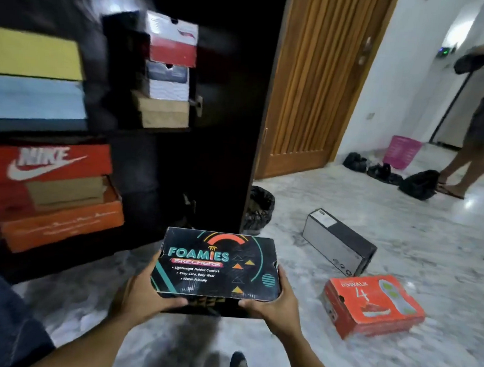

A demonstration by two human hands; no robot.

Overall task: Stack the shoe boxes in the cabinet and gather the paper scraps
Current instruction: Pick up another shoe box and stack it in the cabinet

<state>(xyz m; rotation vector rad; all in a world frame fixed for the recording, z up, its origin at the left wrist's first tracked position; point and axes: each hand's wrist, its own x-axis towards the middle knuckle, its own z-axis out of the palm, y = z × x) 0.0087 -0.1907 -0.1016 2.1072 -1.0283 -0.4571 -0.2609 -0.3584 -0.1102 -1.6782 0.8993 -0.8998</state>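
I hold a black Foamies Skechers shoe box [216, 264] level in front of me, just outside the open black cabinet [219, 125]. My left hand [140, 290] grips its left end and my right hand [276, 301] grips its right end. On the cabinet's shelves sit stacked boxes: a yellow box [33, 54] over a light blue one at upper left, a red and white box [173, 40] on two others at the back, and a red Nike box [46, 160] over an orange box [62, 223] on the lower shelf.
On the marble floor to my right lie a red Gowalk shoe box [372, 304] and a black and grey box [339, 243] tipped on its side. A black-lined bin [259, 210] stands by the cabinet. Further off are a wooden door [320, 83], a pink basket [401, 152], dark bags and a standing person [482, 124].
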